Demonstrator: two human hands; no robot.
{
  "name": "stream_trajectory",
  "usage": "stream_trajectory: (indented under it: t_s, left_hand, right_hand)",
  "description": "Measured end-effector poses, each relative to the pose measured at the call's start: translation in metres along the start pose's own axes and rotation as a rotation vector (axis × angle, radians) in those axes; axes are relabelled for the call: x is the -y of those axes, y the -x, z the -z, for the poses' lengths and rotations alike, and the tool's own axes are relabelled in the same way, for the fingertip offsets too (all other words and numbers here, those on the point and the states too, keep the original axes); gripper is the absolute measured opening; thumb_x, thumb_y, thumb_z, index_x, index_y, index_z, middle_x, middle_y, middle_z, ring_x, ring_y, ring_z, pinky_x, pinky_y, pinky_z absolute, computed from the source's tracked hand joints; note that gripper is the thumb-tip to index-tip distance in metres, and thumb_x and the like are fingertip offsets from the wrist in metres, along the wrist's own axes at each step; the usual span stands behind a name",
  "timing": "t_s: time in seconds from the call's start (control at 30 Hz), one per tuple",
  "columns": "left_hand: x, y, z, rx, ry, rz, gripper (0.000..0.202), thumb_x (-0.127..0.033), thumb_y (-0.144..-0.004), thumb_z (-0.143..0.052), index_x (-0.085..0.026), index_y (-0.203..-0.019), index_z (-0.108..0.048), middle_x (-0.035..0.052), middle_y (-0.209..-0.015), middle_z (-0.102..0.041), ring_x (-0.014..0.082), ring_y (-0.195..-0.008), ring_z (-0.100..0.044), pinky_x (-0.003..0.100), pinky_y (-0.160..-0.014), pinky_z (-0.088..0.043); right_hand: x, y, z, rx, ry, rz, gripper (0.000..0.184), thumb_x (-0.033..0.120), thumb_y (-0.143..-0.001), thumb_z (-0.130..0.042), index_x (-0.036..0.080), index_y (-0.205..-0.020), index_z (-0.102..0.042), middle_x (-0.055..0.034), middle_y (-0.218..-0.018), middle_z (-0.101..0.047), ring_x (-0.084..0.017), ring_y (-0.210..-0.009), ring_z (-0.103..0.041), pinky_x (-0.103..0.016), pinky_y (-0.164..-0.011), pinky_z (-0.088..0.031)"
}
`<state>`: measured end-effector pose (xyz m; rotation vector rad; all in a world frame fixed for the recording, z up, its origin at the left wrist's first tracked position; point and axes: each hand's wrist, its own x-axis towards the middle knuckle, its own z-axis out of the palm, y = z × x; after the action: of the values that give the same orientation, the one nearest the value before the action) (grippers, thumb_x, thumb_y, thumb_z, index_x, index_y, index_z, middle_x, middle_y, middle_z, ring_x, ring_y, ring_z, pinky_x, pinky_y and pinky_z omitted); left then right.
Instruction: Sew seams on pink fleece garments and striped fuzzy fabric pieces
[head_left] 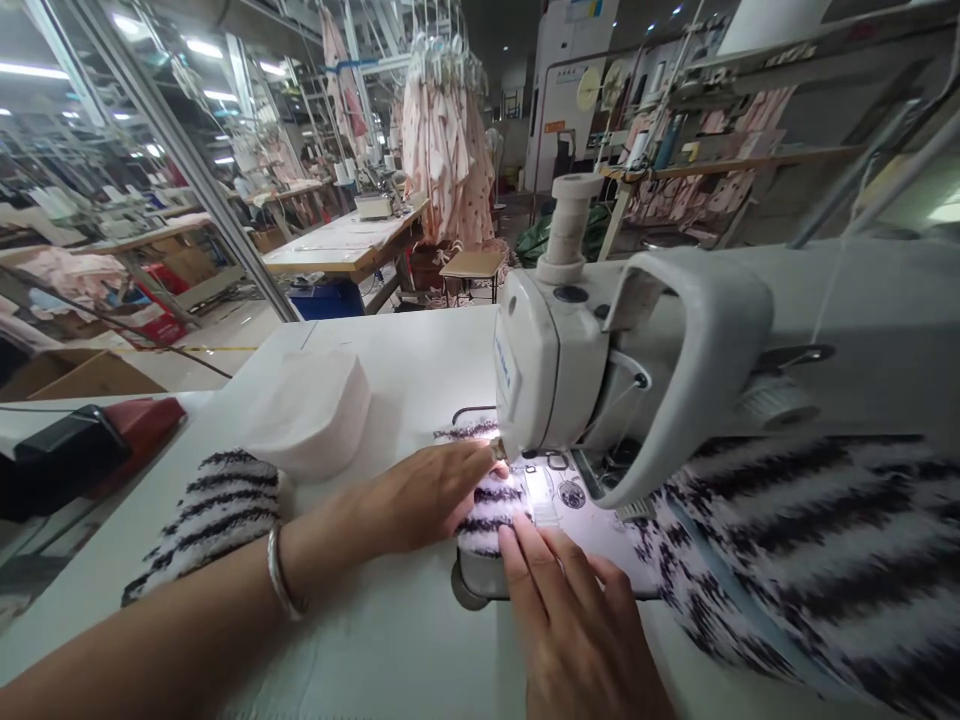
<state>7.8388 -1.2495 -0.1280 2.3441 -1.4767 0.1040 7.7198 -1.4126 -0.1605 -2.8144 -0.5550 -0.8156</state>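
A small piece of fluffy black-and-white striped fabric [491, 510] lies on the sewing machine's bed, partly under the machine head [544, 360]. My left hand [439, 490] is closed on its left side, fingertips close to the lit needle area. The needle and presser foot are mostly hidden by this hand and the machine head. At the near edge of the fabric, my right hand [574, 610] lies with its fingers stretched out, fingertips touching the cloth. Left of my left hand, another striped fabric piece [214, 510] rests on the white table [405, 620].
A pale, rounded stack [311, 405] stands on the table's left side. More striped fabric [825, 560] is heaped at the right under the machine arm. A black-and-red object [97, 445] sits at the far left. Pink garments [446, 140] hang behind.
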Motion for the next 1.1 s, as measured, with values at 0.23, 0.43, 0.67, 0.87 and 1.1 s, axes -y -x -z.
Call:
stream_trajectory:
  t_s: [0.23, 0.43, 0.67, 0.87, 1.1]
  left_hand:
    - [0.015, -0.008, -0.001, -0.036, -0.008, -0.074, 0.021, -0.004, -0.082, -0.041, -0.011, -0.101, -0.048, 0.0135, -0.098, -0.062, 0.0198, -0.088, -0.06, 0.033, -0.074, -0.054]
    - [0.02, -0.007, -0.004, -0.06, -0.005, -0.095, 0.026, -0.004, -0.084, -0.041, -0.011, -0.107, -0.048, 0.0151, -0.1, -0.062, 0.0213, -0.094, -0.061, 0.036, -0.079, -0.055]
    - [0.019, -0.008, -0.005, -0.09, -0.036, -0.095, 0.018, -0.002, -0.081, -0.038, -0.011, -0.092, -0.049, 0.0129, -0.086, -0.062, 0.0224, -0.096, -0.061, 0.034, -0.079, -0.054]
    - [0.02, -0.007, -0.01, -0.117, -0.061, -0.111, 0.015, -0.002, -0.081, -0.039, -0.013, -0.084, -0.048, 0.009, -0.079, -0.059, 0.0185, -0.082, -0.059, 0.029, -0.071, -0.053]
    - [-0.01, -0.002, 0.032, -0.03, -0.038, 0.054, 0.015, -0.008, -0.089, -0.042, -0.013, -0.092, -0.056, 0.0064, -0.086, -0.059, 0.0157, -0.079, -0.056, 0.028, -0.068, -0.048]
  right_hand:
    - [0.006, -0.008, 0.002, 0.047, 0.043, -0.048, 0.047, -0.001, -0.08, -0.033, 0.005, -0.12, -0.058, -0.0143, -0.112, -0.064, -0.027, -0.107, -0.053, -0.044, -0.086, -0.037]
    - [0.004, -0.009, 0.001, 0.069, 0.039, -0.055, 0.051, -0.002, -0.079, -0.031, 0.007, -0.121, -0.057, -0.0128, -0.112, -0.064, -0.026, -0.109, -0.051, -0.043, -0.086, -0.036]
    - [-0.005, -0.005, -0.004, 0.029, 0.023, -0.008, 0.051, -0.001, -0.079, -0.031, 0.009, -0.122, -0.057, -0.0099, -0.114, -0.063, -0.026, -0.107, -0.051, -0.043, -0.086, -0.035]
    - [-0.001, 0.003, -0.008, 0.018, 0.025, -0.036, 0.057, -0.005, -0.076, -0.029, 0.011, -0.123, -0.056, -0.0066, -0.122, -0.06, -0.024, -0.114, -0.048, -0.04, -0.09, -0.035]
    - [-0.024, -0.008, 0.002, 0.082, -0.308, -0.03, 0.05, -0.001, -0.081, -0.031, 0.019, -0.12, -0.054, -0.0057, -0.115, -0.062, -0.02, -0.108, -0.052, -0.039, -0.087, -0.045]
